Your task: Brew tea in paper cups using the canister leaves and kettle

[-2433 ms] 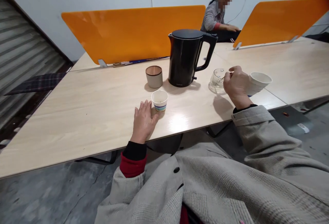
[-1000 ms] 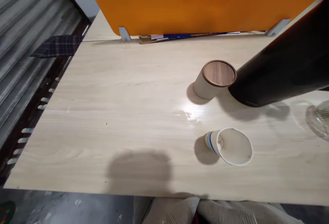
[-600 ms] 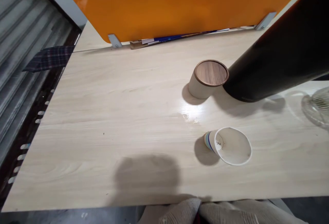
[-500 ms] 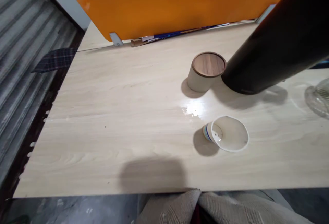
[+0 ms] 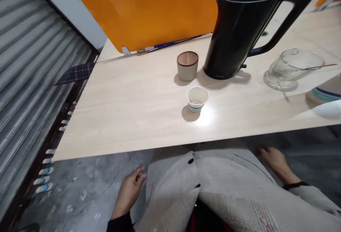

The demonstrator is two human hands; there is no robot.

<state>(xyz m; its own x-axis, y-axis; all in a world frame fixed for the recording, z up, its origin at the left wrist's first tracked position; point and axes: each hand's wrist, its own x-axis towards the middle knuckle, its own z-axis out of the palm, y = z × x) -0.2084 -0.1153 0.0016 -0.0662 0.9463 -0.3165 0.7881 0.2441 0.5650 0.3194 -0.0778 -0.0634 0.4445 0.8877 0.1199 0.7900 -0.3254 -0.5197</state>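
Observation:
My left hand [image 5: 130,190] hangs below the table's front edge, left of the beige garment on my body. Its fingers are loosely curled in with the thumb close to them, and nothing shows in it. My right hand [image 5: 275,162] is low on the other side by the garment, its fingertips dark and smeared. Neither hand touches the things on the table. Nearest on the tabletop is a small paper cup [image 5: 196,97] with a blue band, upright, with small dark specks inside. Behind it stands a grey cup [image 5: 187,71] with a brown rim, beside a black electric kettle [image 5: 226,36].
A ribbed glass [image 5: 286,68] with a thin stick across its rim stands right of the kettle. Another paper cup [image 5: 326,90] is cut off at the right edge. An orange divider [image 5: 160,11] runs along the back of the pale wooden table [image 5: 128,100]. A grey shutter [image 5: 39,82] is at left.
The view has pulled back and swung rightward. Both hands, the whole kettle and the right-hand paper cup have come into view. The cups appear to stand where they were.

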